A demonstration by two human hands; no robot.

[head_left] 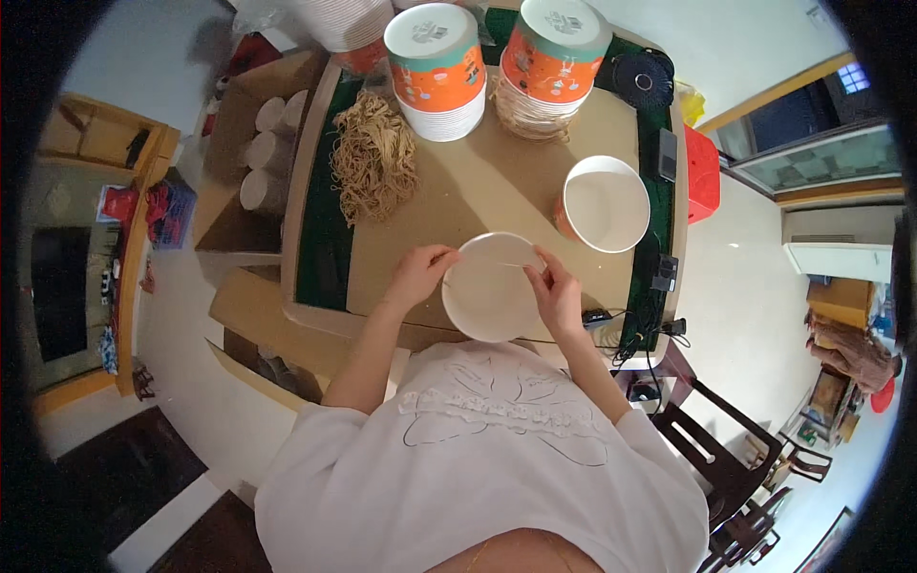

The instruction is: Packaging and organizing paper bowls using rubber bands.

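Head view: a flat brown cardboard sheet (458, 181) spreads beyond the left hand (418, 275) and right hand (557, 291). Past the left — a tangled tan string heap (374, 158). Between the hands, a smooth round white tub (492, 301); both pinch a thin pale strand (504, 264) across its mouth.

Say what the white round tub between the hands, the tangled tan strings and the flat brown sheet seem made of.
White round tub: probably smooth paperboard, going by its thin wall. Tangled tan strings: matte, perhaps twisted paper or plant fibre; strands look kinked. Flat brown sheet: likely cardboard, given its dull tan surface.
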